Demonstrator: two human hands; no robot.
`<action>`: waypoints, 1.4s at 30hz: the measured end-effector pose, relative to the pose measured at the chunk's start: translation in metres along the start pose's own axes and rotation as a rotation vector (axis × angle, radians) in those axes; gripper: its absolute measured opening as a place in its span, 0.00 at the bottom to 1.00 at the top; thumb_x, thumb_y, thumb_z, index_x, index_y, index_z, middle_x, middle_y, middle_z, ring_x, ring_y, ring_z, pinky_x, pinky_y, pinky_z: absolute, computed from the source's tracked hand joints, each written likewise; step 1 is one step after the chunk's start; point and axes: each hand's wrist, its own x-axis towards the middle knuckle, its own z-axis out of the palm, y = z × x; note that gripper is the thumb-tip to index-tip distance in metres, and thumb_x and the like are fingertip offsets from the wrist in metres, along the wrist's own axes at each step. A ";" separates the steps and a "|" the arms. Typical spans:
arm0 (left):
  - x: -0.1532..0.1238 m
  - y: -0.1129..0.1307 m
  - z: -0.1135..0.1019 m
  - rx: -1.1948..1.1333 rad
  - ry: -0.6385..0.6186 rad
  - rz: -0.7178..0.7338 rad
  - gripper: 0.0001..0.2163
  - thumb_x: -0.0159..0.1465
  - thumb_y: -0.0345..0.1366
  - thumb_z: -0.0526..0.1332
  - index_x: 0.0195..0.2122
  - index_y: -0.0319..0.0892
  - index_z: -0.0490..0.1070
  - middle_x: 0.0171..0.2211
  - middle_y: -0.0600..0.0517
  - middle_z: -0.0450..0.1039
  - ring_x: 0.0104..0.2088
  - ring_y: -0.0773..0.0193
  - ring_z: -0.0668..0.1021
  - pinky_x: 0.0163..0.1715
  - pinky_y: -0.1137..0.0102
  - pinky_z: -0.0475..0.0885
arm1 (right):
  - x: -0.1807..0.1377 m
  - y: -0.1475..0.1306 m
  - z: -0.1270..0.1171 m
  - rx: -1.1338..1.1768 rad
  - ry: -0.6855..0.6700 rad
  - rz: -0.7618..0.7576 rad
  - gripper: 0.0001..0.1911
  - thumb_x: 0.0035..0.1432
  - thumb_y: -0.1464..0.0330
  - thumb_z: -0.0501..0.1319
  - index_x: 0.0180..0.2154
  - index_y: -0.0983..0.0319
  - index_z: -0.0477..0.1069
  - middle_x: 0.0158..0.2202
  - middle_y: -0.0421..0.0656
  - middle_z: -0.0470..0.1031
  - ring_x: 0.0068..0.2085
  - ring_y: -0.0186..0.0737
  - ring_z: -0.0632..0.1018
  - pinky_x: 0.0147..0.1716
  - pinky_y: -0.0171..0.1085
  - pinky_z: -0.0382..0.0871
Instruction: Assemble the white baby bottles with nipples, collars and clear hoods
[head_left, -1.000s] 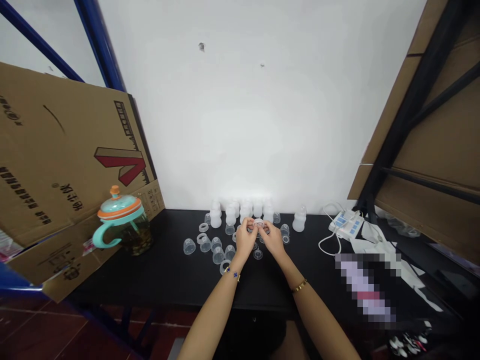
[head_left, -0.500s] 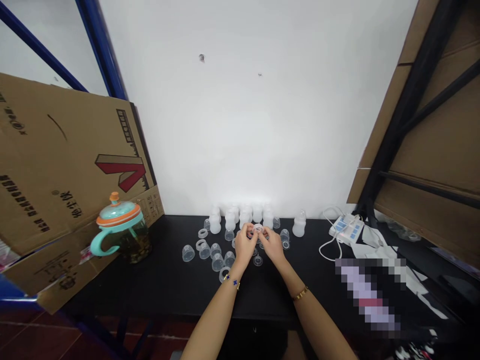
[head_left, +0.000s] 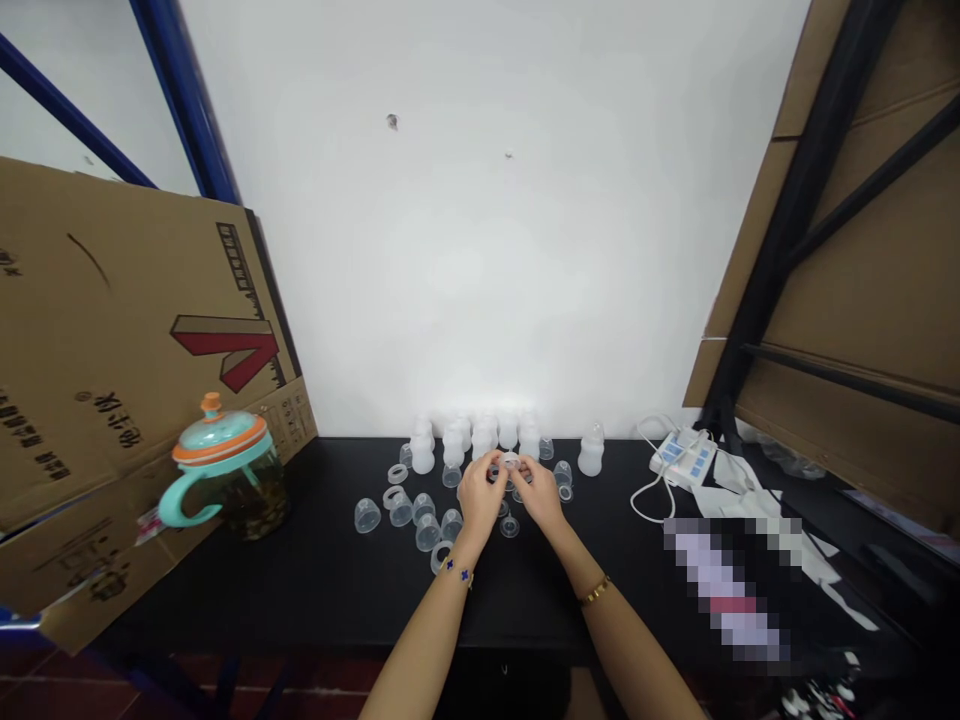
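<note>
Black desk [head_left: 330, 600]: clear cups [head_left: 367, 516] crowd near your left hand [head_left: 482, 492], white bottles [head_left: 422, 450] stand behind, a lidded jug [head_left: 251, 498] (orange-rimmed) sits off left. Left hand and right hand [head_left: 538, 493] pinch a pale ring [head_left: 511, 459] before the bottles. Your hands partly cover small parts; a pixelated patch [head_left: 727, 595] at right is unreadable.

Head view tips up, swings slightly right. Contents slide toward 7 o'clock: lidded pitcher [head_left: 227, 466], lone bottle [head_left: 592, 451], left hand [head_left: 482, 492], right hand [head_left: 541, 490], white ring [head_left: 511, 459] in their grip. More wall [head_left: 510, 250] shows at 12 o'clock, more cardboard [head_left: 885, 260] at 3. Any turn of the ring too small to tell.
</note>
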 end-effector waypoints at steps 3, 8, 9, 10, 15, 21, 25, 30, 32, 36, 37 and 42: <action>0.000 -0.002 0.001 -0.010 -0.010 -0.012 0.09 0.65 0.37 0.60 0.44 0.45 0.77 0.38 0.50 0.79 0.37 0.60 0.78 0.39 0.68 0.70 | 0.000 0.003 0.001 0.001 0.002 -0.006 0.16 0.64 0.57 0.55 0.42 0.59 0.76 0.34 0.42 0.81 0.35 0.44 0.80 0.38 0.37 0.71; 0.001 -0.004 0.003 -0.108 -0.073 -0.067 0.11 0.65 0.37 0.61 0.47 0.46 0.73 0.43 0.50 0.80 0.42 0.61 0.80 0.39 0.70 0.72 | 0.000 0.003 0.002 0.021 -0.011 -0.016 0.16 0.65 0.56 0.55 0.42 0.58 0.75 0.36 0.43 0.81 0.36 0.44 0.81 0.39 0.37 0.72; 0.001 -0.004 0.003 -0.110 -0.082 -0.081 0.11 0.65 0.37 0.61 0.47 0.45 0.72 0.42 0.50 0.80 0.40 0.61 0.80 0.38 0.70 0.72 | 0.000 0.002 0.002 0.017 -0.014 -0.016 0.16 0.65 0.56 0.55 0.41 0.58 0.75 0.35 0.42 0.81 0.35 0.44 0.81 0.39 0.37 0.71; 0.001 -0.003 0.003 -0.106 -0.088 -0.092 0.10 0.65 0.37 0.61 0.47 0.45 0.72 0.41 0.51 0.80 0.38 0.62 0.80 0.38 0.70 0.72 | 0.000 0.001 0.002 0.012 -0.017 -0.015 0.16 0.66 0.56 0.54 0.41 0.58 0.75 0.35 0.42 0.81 0.35 0.44 0.81 0.39 0.37 0.71; 0.001 0.000 0.001 -0.097 -0.069 -0.073 0.09 0.65 0.37 0.60 0.46 0.45 0.71 0.37 0.52 0.80 0.33 0.64 0.79 0.35 0.71 0.70 | -0.001 -0.002 0.001 -0.014 -0.017 -0.025 0.16 0.66 0.56 0.54 0.39 0.58 0.74 0.34 0.42 0.80 0.35 0.44 0.81 0.38 0.36 0.70; 0.001 -0.002 0.002 -0.053 -0.054 -0.063 0.09 0.64 0.36 0.60 0.45 0.44 0.72 0.36 0.52 0.79 0.33 0.63 0.78 0.35 0.70 0.69 | -0.002 -0.004 0.001 -0.035 -0.021 -0.027 0.16 0.66 0.56 0.53 0.38 0.58 0.74 0.33 0.42 0.80 0.35 0.44 0.80 0.36 0.35 0.68; 0.001 -0.001 0.002 -0.026 -0.049 -0.058 0.08 0.64 0.36 0.60 0.44 0.45 0.72 0.35 0.53 0.78 0.34 0.63 0.78 0.36 0.70 0.68 | -0.002 -0.005 0.001 -0.062 -0.019 -0.023 0.16 0.67 0.56 0.53 0.37 0.58 0.73 0.32 0.42 0.80 0.35 0.44 0.81 0.35 0.35 0.67; 0.000 0.002 -0.001 -0.015 -0.040 -0.052 0.07 0.65 0.36 0.60 0.44 0.45 0.72 0.35 0.52 0.78 0.37 0.61 0.77 0.37 0.70 0.68 | -0.003 -0.006 0.001 -0.102 -0.018 -0.011 0.16 0.67 0.56 0.53 0.36 0.58 0.73 0.31 0.41 0.80 0.34 0.44 0.81 0.34 0.35 0.66; 0.000 0.003 -0.001 -0.016 -0.039 -0.050 0.07 0.65 0.36 0.60 0.44 0.45 0.72 0.35 0.52 0.78 0.37 0.61 0.77 0.37 0.70 0.68 | -0.003 -0.006 0.001 -0.094 -0.023 -0.014 0.16 0.67 0.56 0.53 0.36 0.58 0.73 0.31 0.41 0.80 0.34 0.43 0.81 0.34 0.34 0.66; 0.000 0.003 -0.001 0.009 -0.043 -0.058 0.08 0.64 0.36 0.60 0.44 0.45 0.72 0.35 0.52 0.78 0.38 0.60 0.77 0.37 0.70 0.68 | -0.003 -0.007 0.000 -0.105 -0.020 -0.006 0.15 0.67 0.56 0.53 0.35 0.58 0.72 0.31 0.40 0.80 0.34 0.42 0.80 0.33 0.34 0.65; 0.000 0.003 -0.001 0.013 -0.042 -0.057 0.07 0.64 0.36 0.60 0.44 0.45 0.72 0.34 0.52 0.77 0.38 0.60 0.77 0.37 0.70 0.68 | -0.003 -0.007 0.000 -0.113 -0.022 -0.003 0.15 0.67 0.57 0.53 0.35 0.58 0.73 0.31 0.40 0.79 0.33 0.42 0.80 0.33 0.34 0.65; 0.000 0.004 -0.002 0.027 -0.025 -0.056 0.07 0.64 0.35 0.60 0.43 0.45 0.73 0.34 0.52 0.78 0.40 0.59 0.77 0.40 0.69 0.68 | -0.003 -0.008 0.001 -0.132 -0.011 -0.012 0.15 0.66 0.57 0.54 0.36 0.58 0.73 0.31 0.40 0.79 0.33 0.41 0.79 0.34 0.34 0.66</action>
